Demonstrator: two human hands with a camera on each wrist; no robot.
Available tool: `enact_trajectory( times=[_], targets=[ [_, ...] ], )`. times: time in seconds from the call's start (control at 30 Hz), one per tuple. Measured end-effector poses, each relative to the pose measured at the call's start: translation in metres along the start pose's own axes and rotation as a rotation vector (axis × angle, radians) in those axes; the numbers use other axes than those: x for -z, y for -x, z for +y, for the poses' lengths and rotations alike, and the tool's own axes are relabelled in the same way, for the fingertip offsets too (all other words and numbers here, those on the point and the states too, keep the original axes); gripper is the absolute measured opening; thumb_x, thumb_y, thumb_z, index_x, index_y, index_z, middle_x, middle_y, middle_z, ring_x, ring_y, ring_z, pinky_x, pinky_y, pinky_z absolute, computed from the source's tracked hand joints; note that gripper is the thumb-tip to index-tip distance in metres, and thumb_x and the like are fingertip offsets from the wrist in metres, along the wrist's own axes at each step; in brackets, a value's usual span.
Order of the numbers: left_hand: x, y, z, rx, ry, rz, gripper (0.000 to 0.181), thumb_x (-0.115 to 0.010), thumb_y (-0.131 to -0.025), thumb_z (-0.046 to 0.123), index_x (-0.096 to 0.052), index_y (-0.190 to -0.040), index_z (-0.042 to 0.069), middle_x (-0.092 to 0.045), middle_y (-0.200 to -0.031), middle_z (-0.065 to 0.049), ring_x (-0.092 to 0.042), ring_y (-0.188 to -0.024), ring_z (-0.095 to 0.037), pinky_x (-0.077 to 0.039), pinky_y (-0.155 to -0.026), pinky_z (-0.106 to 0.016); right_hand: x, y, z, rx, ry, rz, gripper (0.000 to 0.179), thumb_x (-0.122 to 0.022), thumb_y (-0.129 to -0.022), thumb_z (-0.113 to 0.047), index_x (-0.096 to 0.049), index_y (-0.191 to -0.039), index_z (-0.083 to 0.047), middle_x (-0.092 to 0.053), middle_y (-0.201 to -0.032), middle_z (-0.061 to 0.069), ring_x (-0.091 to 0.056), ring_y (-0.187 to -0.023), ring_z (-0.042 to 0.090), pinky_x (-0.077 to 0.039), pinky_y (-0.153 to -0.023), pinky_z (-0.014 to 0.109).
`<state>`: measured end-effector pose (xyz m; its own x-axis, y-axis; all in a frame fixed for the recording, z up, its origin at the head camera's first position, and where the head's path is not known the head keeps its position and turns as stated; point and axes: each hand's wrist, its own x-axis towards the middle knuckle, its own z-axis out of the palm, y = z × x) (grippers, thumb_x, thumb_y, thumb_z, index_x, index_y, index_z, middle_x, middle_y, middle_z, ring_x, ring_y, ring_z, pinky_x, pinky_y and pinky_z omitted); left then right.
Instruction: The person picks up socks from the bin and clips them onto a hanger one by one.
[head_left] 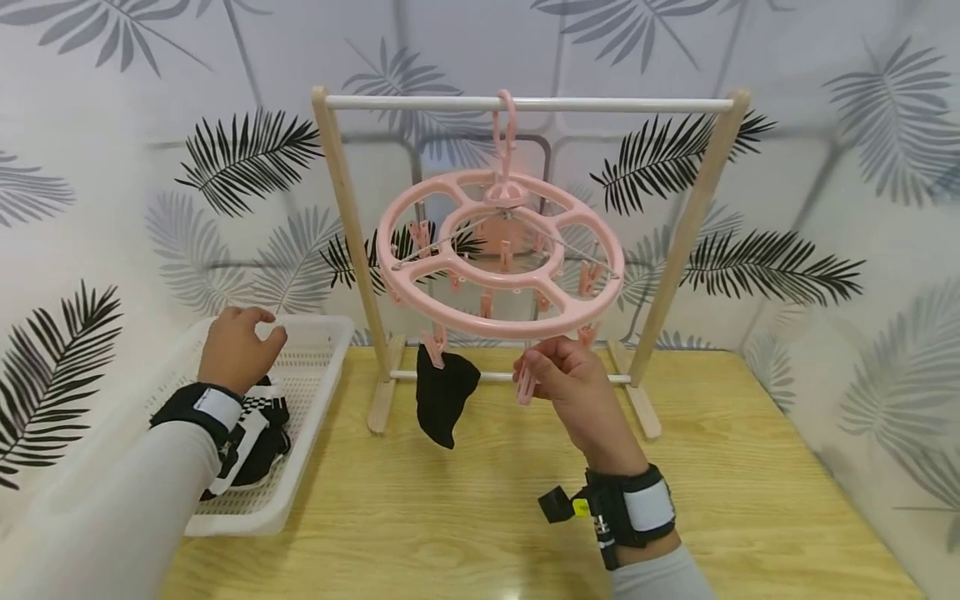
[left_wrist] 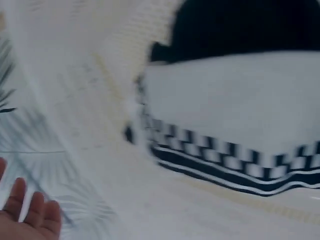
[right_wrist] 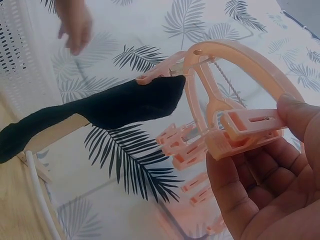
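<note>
Pink plastic clip [head_left: 526,387] in the right hand [head_left: 581,396], pinched with the thumb on one side and fingers on the other; it's at the front edge of the round hanger [head_left: 495,323], and a black cloth [head_left: 442,402] dangles from another clip just to the left of it; the left hand [head_left: 238,348] is up over the white basket [head_left: 313,437], fingers loose and a bit bent, nothing in them.

The left wrist view is blurry but gives you a white garment [left_wrist: 225,105] with a checkered band, lying in the basket with something black against it; from the head you only get bits of that; the right wrist view shows the pinch up close, plus more clips under the ring; only the head view gets the hook over the rack's white bar [head_left: 615,105].

Rack has wooden posts and stands on a yellowish wood-grain table [head_left: 465,517]; the backdrop [head_left: 67,242] is pale with black and grey leaves.
</note>
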<state>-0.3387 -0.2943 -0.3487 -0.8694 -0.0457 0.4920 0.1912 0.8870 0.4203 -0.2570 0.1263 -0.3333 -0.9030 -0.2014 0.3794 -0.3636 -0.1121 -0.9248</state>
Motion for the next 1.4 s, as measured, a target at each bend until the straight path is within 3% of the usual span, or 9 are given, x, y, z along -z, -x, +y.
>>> enact_trajectory(
  times=[0.13,0.23,0.37,0.43,0.57,0.73,0.93,1.17,1.4],
  targets=[
    [-0.013,0.017,-0.028,0.137,-0.192,-0.241,0.053,-0.046,-0.093,0.034,-0.052,-0.118,-0.013,-0.045,-0.108,-0.044,-0.041,-0.094,-0.061,-0.041,-0.076,-0.068,0.000,0.000,0.001,-0.009,-0.001,0.001,0.023,-0.054,-0.095,-0.020,-0.053,-0.094,0.002,-0.061,-0.084,0.006,-0.059,-0.069,0.020,-0.056,-0.066,0.031],
    [-0.024,0.028,-0.044,0.174,-0.310,-0.411,0.058,-0.040,-0.096,0.036,-0.048,-0.121,-0.016,-0.047,-0.110,-0.045,-0.041,-0.098,-0.060,-0.039,-0.080,-0.067,0.002,0.000,0.001,-0.006,0.008,0.002,0.023,-0.054,-0.095,-0.020,-0.053,-0.094,0.003,-0.061,-0.084,0.006,-0.059,-0.068,0.020,-0.056,-0.066,0.030],
    [-0.034,0.036,-0.053,0.178,-0.335,-0.523,0.053,-0.037,-0.097,0.027,-0.045,-0.121,-0.019,-0.052,-0.112,-0.042,-0.045,-0.102,-0.055,-0.041,-0.085,-0.064,0.004,0.001,0.000,-0.002,0.011,0.003,0.024,-0.054,-0.095,-0.019,-0.052,-0.095,0.006,-0.062,-0.084,0.006,-0.059,-0.067,0.019,-0.056,-0.065,0.030],
    [-0.034,0.038,-0.053,0.205,-0.312,-0.513,0.049,-0.038,-0.096,0.023,-0.046,-0.120,-0.019,-0.053,-0.110,-0.042,-0.046,-0.101,-0.054,-0.043,-0.082,-0.064,0.004,0.001,-0.001,-0.003,0.015,0.003,0.025,-0.054,-0.095,-0.019,-0.052,-0.096,0.007,-0.062,-0.084,0.006,-0.059,-0.068,0.019,-0.056,-0.065,0.030],
    [-0.028,0.037,-0.052,0.218,-0.287,-0.401,0.043,-0.048,-0.091,0.018,-0.049,-0.112,-0.019,-0.055,-0.100,-0.041,-0.049,-0.094,-0.053,-0.046,-0.073,-0.063,0.003,0.001,-0.003,-0.015,0.021,0.008,0.026,-0.055,-0.095,-0.021,-0.053,-0.096,0.006,-0.061,-0.085,0.008,-0.059,-0.071,0.022,-0.056,-0.066,0.031],
    [-0.025,0.034,-0.046,0.192,-0.269,-0.311,0.032,-0.052,-0.080,0.007,-0.056,-0.102,-0.016,-0.060,-0.088,-0.037,-0.057,-0.076,-0.048,-0.049,-0.060,-0.057,0.004,0.001,-0.002,-0.008,0.017,0.005,0.026,-0.054,-0.095,-0.021,-0.053,-0.097,0.005,-0.062,-0.085,0.007,-0.059,-0.069,0.021,-0.056,-0.065,0.030],
    [-0.022,0.031,-0.029,0.116,-0.221,-0.249,0.028,-0.048,-0.080,0.004,-0.065,-0.099,-0.008,-0.066,-0.090,-0.030,-0.061,-0.068,-0.039,-0.050,-0.052,-0.052,0.004,0.002,-0.002,-0.012,0.025,-0.007,0.027,-0.053,-0.096,-0.024,-0.053,-0.097,0.003,-0.061,-0.086,0.008,-0.059,-0.070,0.022,-0.056,-0.066,0.031],
    [-0.005,0.025,-0.009,-0.018,-0.116,-0.279,0.019,-0.054,-0.080,0.008,-0.067,-0.088,-0.003,-0.066,-0.075,-0.018,-0.053,-0.056,-0.024,-0.044,-0.050,-0.042,0.003,0.001,-0.003,0.010,0.021,-0.022,0.024,-0.052,-0.096,-0.021,-0.053,-0.096,0.003,-0.061,-0.085,0.009,-0.058,-0.066,0.021,-0.056,-0.066,0.031],
    [0.023,0.021,0.019,-0.052,-0.024,-0.302,0.021,-0.058,-0.085,0.014,-0.066,-0.097,-0.001,-0.064,-0.094,-0.022,-0.056,-0.080,-0.032,-0.045,-0.070,-0.049,0.006,0.001,-0.001,0.001,0.023,-0.022,0.024,-0.053,-0.096,-0.022,-0.053,-0.096,0.002,-0.061,-0.086,0.009,-0.059,-0.067,0.021,-0.056,-0.066,0.031]
  ],
)
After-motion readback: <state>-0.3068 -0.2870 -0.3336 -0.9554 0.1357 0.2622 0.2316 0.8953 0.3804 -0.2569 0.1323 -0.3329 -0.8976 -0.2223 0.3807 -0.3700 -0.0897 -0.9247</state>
